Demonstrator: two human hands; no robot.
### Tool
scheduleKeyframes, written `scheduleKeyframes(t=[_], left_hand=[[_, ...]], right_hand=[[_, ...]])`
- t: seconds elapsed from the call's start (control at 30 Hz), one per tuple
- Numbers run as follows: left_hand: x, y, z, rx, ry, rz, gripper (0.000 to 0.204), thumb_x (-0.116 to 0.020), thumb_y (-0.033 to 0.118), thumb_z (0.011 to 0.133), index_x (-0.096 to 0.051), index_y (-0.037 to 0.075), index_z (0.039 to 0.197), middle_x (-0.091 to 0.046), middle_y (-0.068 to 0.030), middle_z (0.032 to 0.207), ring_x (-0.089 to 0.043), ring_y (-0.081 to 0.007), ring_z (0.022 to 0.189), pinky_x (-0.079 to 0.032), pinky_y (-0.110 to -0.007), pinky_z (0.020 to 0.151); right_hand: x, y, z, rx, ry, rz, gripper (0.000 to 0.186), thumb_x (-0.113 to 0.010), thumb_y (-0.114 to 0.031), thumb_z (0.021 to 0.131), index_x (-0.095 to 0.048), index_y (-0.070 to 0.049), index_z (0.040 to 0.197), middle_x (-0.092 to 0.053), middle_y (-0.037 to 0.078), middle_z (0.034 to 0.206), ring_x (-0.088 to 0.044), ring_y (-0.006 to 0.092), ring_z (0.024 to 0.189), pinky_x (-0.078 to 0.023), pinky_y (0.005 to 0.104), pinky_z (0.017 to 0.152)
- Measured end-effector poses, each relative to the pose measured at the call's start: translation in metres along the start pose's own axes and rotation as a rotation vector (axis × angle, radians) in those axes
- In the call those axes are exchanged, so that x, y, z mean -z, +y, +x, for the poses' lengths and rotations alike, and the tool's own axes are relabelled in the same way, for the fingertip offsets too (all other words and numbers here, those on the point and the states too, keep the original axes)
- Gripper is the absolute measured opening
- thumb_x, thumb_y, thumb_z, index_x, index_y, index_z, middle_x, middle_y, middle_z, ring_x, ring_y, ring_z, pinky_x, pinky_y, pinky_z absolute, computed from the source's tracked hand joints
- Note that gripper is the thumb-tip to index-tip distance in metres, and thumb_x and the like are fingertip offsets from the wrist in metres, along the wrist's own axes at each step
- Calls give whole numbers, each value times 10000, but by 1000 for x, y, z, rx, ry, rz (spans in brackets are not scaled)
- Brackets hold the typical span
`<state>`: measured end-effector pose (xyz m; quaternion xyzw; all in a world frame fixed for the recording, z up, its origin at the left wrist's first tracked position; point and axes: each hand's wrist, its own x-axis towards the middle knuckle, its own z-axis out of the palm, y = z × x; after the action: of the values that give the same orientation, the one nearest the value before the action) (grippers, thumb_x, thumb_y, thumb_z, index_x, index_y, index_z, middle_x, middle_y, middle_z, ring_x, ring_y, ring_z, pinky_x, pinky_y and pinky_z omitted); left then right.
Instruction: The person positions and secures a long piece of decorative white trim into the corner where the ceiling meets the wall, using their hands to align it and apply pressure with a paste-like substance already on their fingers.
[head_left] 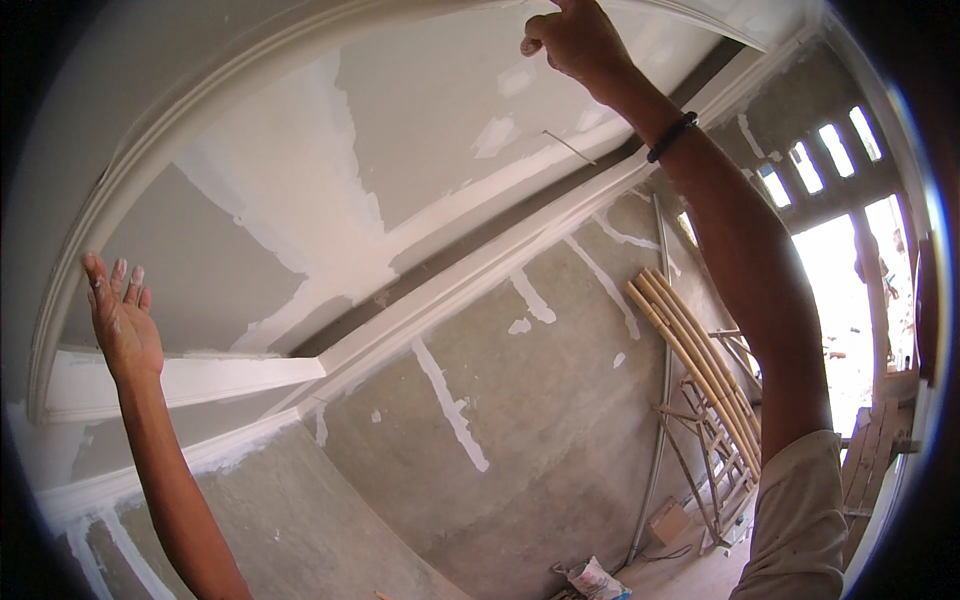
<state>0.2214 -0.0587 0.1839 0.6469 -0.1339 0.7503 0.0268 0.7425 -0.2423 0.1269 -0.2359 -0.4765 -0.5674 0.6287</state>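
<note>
My left hand (pixel 127 325) is raised at the left with its fingers apart and nothing in it. White smears coat its fingertips, which reach close to the curved white ceiling moulding (pixel 72 262); whether they touch it I cannot tell. My right hand (pixel 585 50) is lifted to the top edge of the picture, by the same moulding. One bent digit with a whitish tip shows there; the other fingertips are cut off, so what they hold or touch is hidden. Behind both hands spreads a grey ceiling panel (pixel 430 130) with white filler patches.
A dark recess (pixel 440 255) runs along the ceiling, with a thin rod (pixel 570 147) hanging near it. Bamboo poles (pixel 700 365) lean at the right beside a metal frame (pixel 700 450). Below lie a cardboard box (pixel 668 522) and a sack (pixel 598 580). A bright doorway (pixel 835 300) opens at the right.
</note>
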Motion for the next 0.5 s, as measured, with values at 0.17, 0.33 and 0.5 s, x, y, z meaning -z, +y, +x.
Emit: scheduleKeyframes(t=[0.17,0.33,0.5], left_hand=[[1,1,0,34,8,17,872,-522,636,991,-154,215,1660,-166,-134,1701,-206,-390,1551,-109,-485,1254],[2,2,0,31,8,65,830,-499,606,1014,-155,216,1661,-181,-125,1698,-238,-373,1541,-140,-468,1243],[6,4,2,59,16,125,808,-509,572,1023,-163,216,1660,-198,-117,1692,-271,-359,1528,-160,-464,1233]], right_hand=[[19,-3,-9,-375,84,781,700,-540,13,929,-324,-45,1593,-700,114,770,-415,86,406,-311,261,368],[14,11,-17,-399,173,801,754,-533,22,927,-247,-55,1620,-711,120,800,-384,79,393,-280,252,357],[-13,34,-8,-40,167,453,778,-553,26,911,-246,-56,1621,-716,116,789,-395,66,405,-310,244,360]])
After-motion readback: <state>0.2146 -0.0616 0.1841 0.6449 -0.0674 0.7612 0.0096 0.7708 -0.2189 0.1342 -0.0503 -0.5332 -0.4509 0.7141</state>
